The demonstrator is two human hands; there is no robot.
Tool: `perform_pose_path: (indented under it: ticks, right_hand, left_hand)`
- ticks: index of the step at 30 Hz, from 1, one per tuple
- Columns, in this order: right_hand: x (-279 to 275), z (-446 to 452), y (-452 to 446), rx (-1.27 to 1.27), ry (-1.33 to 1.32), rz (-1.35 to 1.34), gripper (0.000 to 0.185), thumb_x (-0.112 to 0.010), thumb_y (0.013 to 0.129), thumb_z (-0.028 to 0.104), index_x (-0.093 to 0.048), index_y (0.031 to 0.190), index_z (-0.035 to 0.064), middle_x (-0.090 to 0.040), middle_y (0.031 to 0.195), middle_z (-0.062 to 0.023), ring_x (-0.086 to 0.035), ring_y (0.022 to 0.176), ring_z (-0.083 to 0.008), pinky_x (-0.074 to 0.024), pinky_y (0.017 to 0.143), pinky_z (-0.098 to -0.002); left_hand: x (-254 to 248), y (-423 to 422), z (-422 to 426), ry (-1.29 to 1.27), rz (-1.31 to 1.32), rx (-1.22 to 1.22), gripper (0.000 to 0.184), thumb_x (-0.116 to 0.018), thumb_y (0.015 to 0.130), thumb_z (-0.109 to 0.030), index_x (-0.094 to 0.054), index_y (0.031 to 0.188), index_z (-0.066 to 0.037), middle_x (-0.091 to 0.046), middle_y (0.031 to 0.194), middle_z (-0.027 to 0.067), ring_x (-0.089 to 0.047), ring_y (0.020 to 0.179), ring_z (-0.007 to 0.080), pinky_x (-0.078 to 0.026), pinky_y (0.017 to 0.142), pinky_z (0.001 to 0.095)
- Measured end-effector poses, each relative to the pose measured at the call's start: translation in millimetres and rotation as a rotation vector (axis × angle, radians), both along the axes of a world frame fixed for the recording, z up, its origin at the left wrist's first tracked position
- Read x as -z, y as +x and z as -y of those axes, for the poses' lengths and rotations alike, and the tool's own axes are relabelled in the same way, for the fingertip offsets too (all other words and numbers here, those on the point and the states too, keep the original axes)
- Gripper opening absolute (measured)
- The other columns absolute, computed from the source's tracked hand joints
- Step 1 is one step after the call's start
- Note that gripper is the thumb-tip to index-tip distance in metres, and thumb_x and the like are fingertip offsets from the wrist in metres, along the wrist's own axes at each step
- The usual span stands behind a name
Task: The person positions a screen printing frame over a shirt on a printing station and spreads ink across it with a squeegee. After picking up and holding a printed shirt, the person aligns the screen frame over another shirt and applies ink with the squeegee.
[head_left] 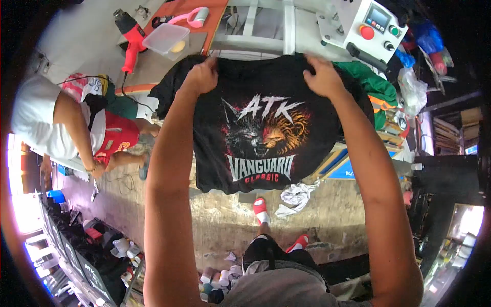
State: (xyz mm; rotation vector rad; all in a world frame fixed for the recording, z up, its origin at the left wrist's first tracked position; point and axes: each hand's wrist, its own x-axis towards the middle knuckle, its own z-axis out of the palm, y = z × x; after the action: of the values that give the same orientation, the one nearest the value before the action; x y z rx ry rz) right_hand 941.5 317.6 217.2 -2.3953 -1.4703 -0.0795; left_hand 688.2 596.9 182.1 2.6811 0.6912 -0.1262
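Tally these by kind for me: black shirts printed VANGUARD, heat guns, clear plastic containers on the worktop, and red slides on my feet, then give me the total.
Black VANGUARD shirt: 1
Heat gun: 1
Clear plastic container: 1
Red slides: 2
Total: 5

A: Shown underfoot?
B: Worn, stained floor (217,220), brownish, marked with darker patches and streaks.
A: Furniture, upper left?
B: Pale, flat worktop (94,46).
A: Illumination?
B: White glare (24,211) at far left; smaller bright pane (474,221) at lower right.
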Motion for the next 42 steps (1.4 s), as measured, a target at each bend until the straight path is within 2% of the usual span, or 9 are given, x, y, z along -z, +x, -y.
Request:
perform_pose_path:
  ticks: [4, 9, 15, 18, 35, 36, 37, 38, 42]
  right_hand:
    - [-17, 4, 8, 0.289, 0.169, -0.21, 0.065, -0.061, 0.086, 0.03, -0.043, 0.138, -0.0053, -0.053, 0.132, -0.028, -0.053, 0.121, -0.0381, -0.0409, 0.105, -0.0413]
    - [-1, 105, -45, 0.185, 0.472, -0.229, 0.016, -0.067, 0.088, 0.014, -0.065, 0.1, 0.0032, -0.07, 0.09, -0.0143, -0.068, 0.078, -0.0247, -0.0533, 0.072, -0.0342]
    - [219, 261, -86, 0.725, 0.061, -0.761, 0.025, -0.075, 0.083, 0.023, -0.066, 0.099, 0.007, -0.068, 0.081, -0.0053, -0.062, 0.063, -0.0138, -0.0479, 0.057, -0.0303]
    - [183, 239, -143, 0.849, 0.299, -1.404, 0.024, -0.074, 0.083, 0.021, -0.066, 0.1, 0.007, -0.067, 0.078, -0.0043, -0.06, 0.058, -0.0122, -0.0439, 0.051, -0.0285]
    - [254, 471, -137, 0.62, 0.099, -1.096, 0.043, -0.06, 0.093, 0.043, -0.056, 0.117, 0.0075, -0.066, 0.091, -0.0093, -0.065, 0.07, -0.0246, -0.0505, 0.053, -0.0359]
    - [234, 456, -140, 1.061, 0.431, -1.387, 0.044, -0.059, 0.093, 0.043, -0.055, 0.12, 0.0079, -0.067, 0.091, -0.0097, -0.065, 0.07, -0.0246, -0.0515, 0.054, -0.0373]
    - [247, 469, -122, 0.841, 0.05, -1.022, 0.04, -0.058, 0.093, 0.04, -0.056, 0.118, 0.01, -0.066, 0.096, -0.0081, -0.065, 0.079, -0.0229, -0.0527, 0.059, -0.0396]
    - [224, 450, -128, 1.053, 0.609, -1.282, 0.034, -0.057, 0.092, 0.037, -0.055, 0.117, 0.0128, -0.065, 0.095, -0.006, -0.065, 0.083, -0.0221, -0.0521, 0.063, -0.0398]
    - [74, 368, -123, 0.918, 0.808, -1.414, 0.034, -0.054, 0.095, 0.03, -0.052, 0.124, 0.0116, -0.067, 0.109, -0.0093, -0.065, 0.085, -0.0243, -0.0497, 0.071, -0.0382]
  left_hand:
    - [3, -8, 5, 0.132, 0.757, -0.142, 0.072, -0.053, 0.086, -0.008, -0.023, 0.15, -0.003, -0.046, 0.136, 0.0333, -0.047, 0.124, 0.0464, -0.038, 0.106, 0.0431]
    - [39, -109, 70, -0.093, 1.118, -0.499, 0.036, -0.062, 0.084, -0.005, -0.054, 0.117, 0.004, -0.061, 0.11, 0.0221, -0.06, 0.108, 0.0326, -0.045, 0.095, 0.04]
    - [216, -230, 140, -0.123, 0.411, -0.803, 0.043, -0.069, 0.086, -0.034, -0.058, 0.114, -0.003, -0.065, 0.111, 0.0193, -0.064, 0.099, 0.0384, -0.05, 0.083, 0.047]
    - [251, -252, 140, -0.318, 0.181, -0.747, 0.038, -0.066, 0.087, -0.035, -0.061, 0.108, -0.004, -0.067, 0.107, 0.0207, -0.063, 0.101, 0.0419, -0.049, 0.083, 0.0496]
    - [208, -323, 338, -0.138, 0.519, -0.713, 0.024, -0.062, 0.091, -0.015, -0.059, 0.111, -0.002, -0.068, 0.098, 0.0158, -0.069, 0.08, 0.0276, -0.055, 0.07, 0.0376]
    - [195, -307, 364, -0.267, 0.444, -0.731, 0.024, -0.062, 0.091, -0.013, -0.06, 0.111, -0.001, -0.068, 0.098, 0.0152, -0.068, 0.08, 0.0272, -0.056, 0.067, 0.036]
    - [207, -296, 377, -0.367, 0.576, -0.573, 0.025, -0.061, 0.092, -0.012, -0.06, 0.114, -0.001, -0.068, 0.097, 0.0144, -0.068, 0.081, 0.0268, -0.056, 0.066, 0.0332]
    - [180, -271, 398, -0.489, 0.577, -0.575, 0.026, -0.059, 0.093, -0.013, -0.059, 0.115, 0.0, -0.068, 0.097, 0.014, -0.068, 0.083, 0.0243, -0.056, 0.067, 0.0321]
    - [100, -178, 460, -0.688, 0.716, -0.348, 0.022, -0.059, 0.093, -0.01, -0.061, 0.113, -0.001, -0.067, 0.101, 0.0134, -0.066, 0.092, 0.0195, -0.055, 0.072, 0.0292]
